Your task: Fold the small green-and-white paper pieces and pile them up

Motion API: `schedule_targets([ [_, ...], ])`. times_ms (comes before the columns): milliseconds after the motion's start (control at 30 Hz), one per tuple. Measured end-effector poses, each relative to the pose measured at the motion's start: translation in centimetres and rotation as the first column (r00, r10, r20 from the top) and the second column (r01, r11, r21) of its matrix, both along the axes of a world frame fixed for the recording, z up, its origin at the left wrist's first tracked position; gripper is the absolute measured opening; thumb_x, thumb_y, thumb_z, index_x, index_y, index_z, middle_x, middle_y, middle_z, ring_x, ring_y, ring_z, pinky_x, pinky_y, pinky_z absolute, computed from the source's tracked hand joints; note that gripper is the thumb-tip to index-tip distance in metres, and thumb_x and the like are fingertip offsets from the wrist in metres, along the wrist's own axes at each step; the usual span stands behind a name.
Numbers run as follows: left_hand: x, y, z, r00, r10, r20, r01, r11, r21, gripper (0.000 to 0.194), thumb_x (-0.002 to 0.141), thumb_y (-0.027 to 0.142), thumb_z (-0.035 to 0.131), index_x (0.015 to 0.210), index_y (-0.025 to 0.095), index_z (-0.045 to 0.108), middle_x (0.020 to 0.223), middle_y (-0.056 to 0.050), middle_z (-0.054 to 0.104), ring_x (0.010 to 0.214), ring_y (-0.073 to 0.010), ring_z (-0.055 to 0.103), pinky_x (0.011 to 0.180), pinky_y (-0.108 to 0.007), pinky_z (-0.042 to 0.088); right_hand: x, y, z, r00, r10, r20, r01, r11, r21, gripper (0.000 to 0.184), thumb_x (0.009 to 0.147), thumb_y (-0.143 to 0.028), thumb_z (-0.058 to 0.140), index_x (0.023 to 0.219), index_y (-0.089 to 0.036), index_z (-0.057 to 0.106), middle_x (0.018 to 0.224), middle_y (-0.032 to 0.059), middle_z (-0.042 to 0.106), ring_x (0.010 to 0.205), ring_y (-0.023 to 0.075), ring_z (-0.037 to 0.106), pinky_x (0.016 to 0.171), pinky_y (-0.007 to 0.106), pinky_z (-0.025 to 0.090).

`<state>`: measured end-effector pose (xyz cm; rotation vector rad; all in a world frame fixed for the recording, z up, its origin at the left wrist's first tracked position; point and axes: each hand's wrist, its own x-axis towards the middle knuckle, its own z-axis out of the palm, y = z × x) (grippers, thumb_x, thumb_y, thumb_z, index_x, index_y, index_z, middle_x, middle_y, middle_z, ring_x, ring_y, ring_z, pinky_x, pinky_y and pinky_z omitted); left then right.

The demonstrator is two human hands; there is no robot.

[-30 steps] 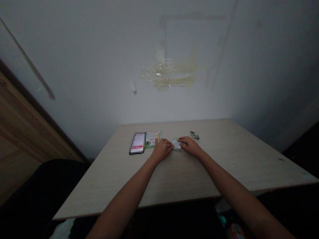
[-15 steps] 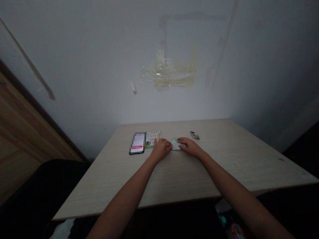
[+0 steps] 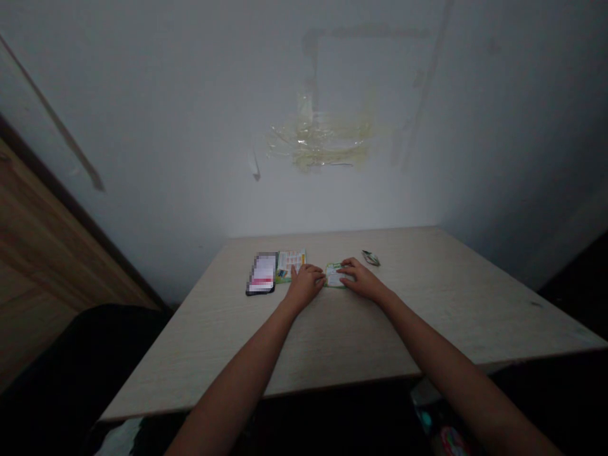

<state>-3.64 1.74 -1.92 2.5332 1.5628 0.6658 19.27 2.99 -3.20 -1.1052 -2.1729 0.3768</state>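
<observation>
A small folded paper leaflet (image 3: 334,277), white with print and green edges, lies flat on the table between my hands. My left hand (image 3: 306,284) rests at its left edge, fingers stretched out and thumb apart. On the leaflet's right half lie the spread fingers of my right hand (image 3: 360,278), covering part of it. Just behind my left hand is a larger printed booklet (image 3: 291,259) with green edges, partly hidden by that hand. A phone (image 3: 262,273) with a lit, blurred screen lies left of the booklet.
The pale wooden table (image 3: 332,342) stands against a grey wall (image 3: 190,126) with yellowed tape (image 3: 327,142) on it. A small dark folded item (image 3: 371,258) sits beyond my right hand. At the left are a dark seat-like shape (image 3: 90,361) and wooden panelling (image 3: 38,253).
The leaflet lies flatter and shows more of its green-edged face. My left hand has slid slightly left, and my right fingers have spread further over the paper. Phone and booklet have not moved.
</observation>
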Motion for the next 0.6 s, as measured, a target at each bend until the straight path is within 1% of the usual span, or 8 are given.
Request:
schedule_targets([
  [200,0.07,-0.03,-0.07,1.0,0.014,0.009,-0.014,1.0,-0.004,0.022,0.091,0.036,0.057,0.106,0.031,0.072,0.123,-0.004,0.067,0.124,-0.0272,0.048,0.109,-0.071,0.011,0.0,0.25,-0.11,0.997,0.015,-0.072,-0.014,1.0,0.015,0.036,0.08,-0.023,0.067,0.115,-0.018,0.065,0.118,0.0101,0.057,0.114,0.0221,0.055,0.105,0.04,0.043],
  [300,0.09,-0.05,-0.06,1.0,0.015,0.004,-0.015,1.0,-0.003,0.022,0.09,0.037,0.058,0.106,0.031,0.072,0.123,-0.003,0.066,0.124,-0.0266,0.048,0.109,-0.072,0.011,0.01,0.32,-0.15,0.997,0.015,-0.079,-0.014,1.0,0.012,0.032,0.079,-0.023,0.069,0.11,-0.017,0.067,0.117,0.0104,0.058,0.113,0.022,0.056,0.104,0.04,0.043],
  [467,0.06,-0.16,0.09,1.0,0.023,-0.006,-0.023,1.0,-0.011,0.022,0.089,0.037,0.059,0.105,0.031,0.072,0.124,-0.003,0.066,0.124,-0.027,0.048,0.109,-0.072,0.012,0.0,0.4,-0.15,0.998,0.012,-0.054,-0.013,1.0,-0.016,0.023,0.083,-0.025,0.065,0.104,-0.018,0.071,0.114,0.0099,0.062,0.108,0.0206,0.06,0.102,0.037,0.045],
  [600,0.09,-0.2,0.16,0.999,0.035,-0.026,-0.035,0.999,-0.02,0.023,0.089,0.038,0.059,0.106,0.031,0.072,0.127,-0.003,0.065,0.125,-0.0278,0.047,0.11,-0.07,0.013,-0.04,0.31,0.04,0.999,0.006,-0.049,-0.008,0.999,-0.039,0.025,0.086,-0.025,0.061,0.106,-0.017,0.072,0.115,0.0113,0.065,0.111,0.0216,0.061,0.103,0.038,0.044],
])
